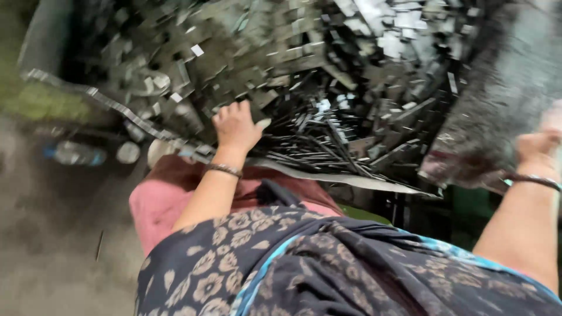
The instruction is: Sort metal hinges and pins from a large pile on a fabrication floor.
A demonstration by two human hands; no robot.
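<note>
The left hand (235, 126) curls its fingers into the near edge of the heap of metal scraps (304, 76), as if gathering, while the right hand (537, 153), blurred, looks clenched at the far right.

The left hand (235, 126) rests on a heap of flat metal scraps (304, 76) piled on the table (374, 182); the right hand (535, 153) grips a grey sack (503, 88) beside it.

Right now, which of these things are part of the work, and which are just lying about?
In hand:
left hand on the heap of small metal pieces
right hand at the dark sack

Lying about:
plastic bottle on the floor
</note>
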